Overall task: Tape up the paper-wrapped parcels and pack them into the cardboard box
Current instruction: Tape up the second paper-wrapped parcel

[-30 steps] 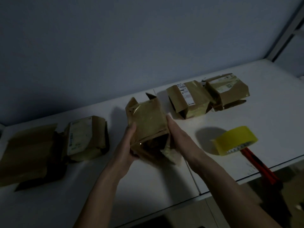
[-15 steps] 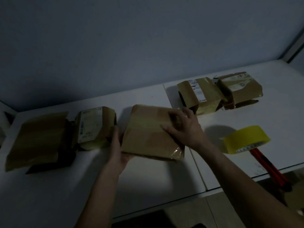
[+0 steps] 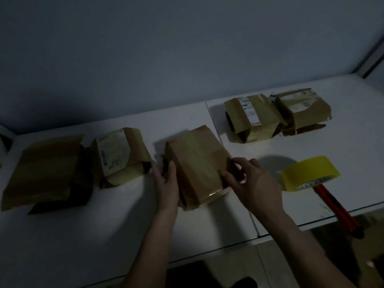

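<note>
1. White worktop [image 3: 207, 229] is running along a plain grey-blue wall [image 3: 166, 48]; light is dim. A seam is splitting the top into two panels, right of centre. Tiled floor is showing past the front edge.
2. Centre parcel [image 3: 197, 163], brown paper, is lying flat mid-worktop, just left of the seam, long axis running toward the back edge.
3. Left hand [image 3: 167, 183] is cupping its left side, thumb over the top edge, holding it.
4. Right hand [image 3: 252, 181] is pinching the paper at its right edge with curled fingers.
5. Labelled parcel [image 3: 120, 156] is sitting left of it; flat brown package [image 3: 43, 171] is lying at the left end.
6. Two more labelled parcels [image 3: 252, 119], [image 3: 303, 111] are touching near the back edge, right panel.
7. Yellow tape roll [image 3: 307, 175] is standing near the front edge, right; red-handled tool [image 3: 334, 206] is overhanging that edge.
8. Label print is too blurred to read.
</note>
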